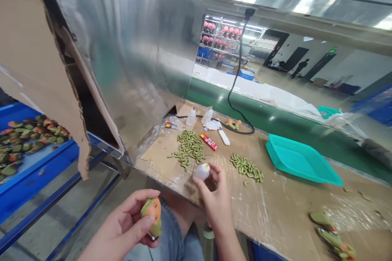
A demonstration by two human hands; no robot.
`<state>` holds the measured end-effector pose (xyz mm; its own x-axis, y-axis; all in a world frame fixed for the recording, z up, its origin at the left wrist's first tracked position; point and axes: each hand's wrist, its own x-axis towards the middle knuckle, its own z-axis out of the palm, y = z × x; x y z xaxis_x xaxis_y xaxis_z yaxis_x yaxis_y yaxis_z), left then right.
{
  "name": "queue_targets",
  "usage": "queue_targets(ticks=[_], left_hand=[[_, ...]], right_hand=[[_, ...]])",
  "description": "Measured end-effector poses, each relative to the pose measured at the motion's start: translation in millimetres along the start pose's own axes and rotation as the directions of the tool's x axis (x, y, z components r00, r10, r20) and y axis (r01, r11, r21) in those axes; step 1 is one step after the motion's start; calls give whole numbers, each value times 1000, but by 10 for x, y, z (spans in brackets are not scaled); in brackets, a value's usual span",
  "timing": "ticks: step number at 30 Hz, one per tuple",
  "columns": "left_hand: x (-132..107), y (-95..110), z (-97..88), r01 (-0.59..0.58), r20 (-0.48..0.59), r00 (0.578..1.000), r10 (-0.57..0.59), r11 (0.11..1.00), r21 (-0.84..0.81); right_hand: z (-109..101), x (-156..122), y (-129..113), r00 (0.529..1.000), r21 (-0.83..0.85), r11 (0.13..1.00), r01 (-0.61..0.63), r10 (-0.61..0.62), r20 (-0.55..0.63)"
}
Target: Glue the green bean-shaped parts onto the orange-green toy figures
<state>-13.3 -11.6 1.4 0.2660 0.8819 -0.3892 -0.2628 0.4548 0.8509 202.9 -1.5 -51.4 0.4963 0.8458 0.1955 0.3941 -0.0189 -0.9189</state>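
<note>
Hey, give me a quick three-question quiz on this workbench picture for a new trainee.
1. True or false: the left hand holds an orange and green toy.
2. The right hand holds: A) scissors B) a small white bottle C) a paintbrush.
3. Fill in: the teal tray lies on the table to the ___ of the piles of green pieces.
Key: 1 true; 2 B; 3 right.
</note>
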Motion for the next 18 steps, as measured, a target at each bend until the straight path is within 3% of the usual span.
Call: queue_targets(ticks=[2,5,9,14,18], left_hand=[[14,10,-45,10,-21,1000,-10,1000,6],[32,23,-63,11,-23,1000,-11,1000,-3],[22,30,26,22,16,1000,-22,999,-35],[-27,47,112,76,84,994,-70,995,-64],[-54,56,100,144,185,975,-125,985,-92]], right_hand=[[-228,24,77,998,-96,995,0,-6,-64],[-716,141,262,968,-304,951,-65,-14,-251],[-1174,356,520,976,-490,862,-129,24,-216],[-1235,386,547,988,-561,825,-70,-21,-155],[-1002,42,219,993,-475,879,-30,-28,-115]])
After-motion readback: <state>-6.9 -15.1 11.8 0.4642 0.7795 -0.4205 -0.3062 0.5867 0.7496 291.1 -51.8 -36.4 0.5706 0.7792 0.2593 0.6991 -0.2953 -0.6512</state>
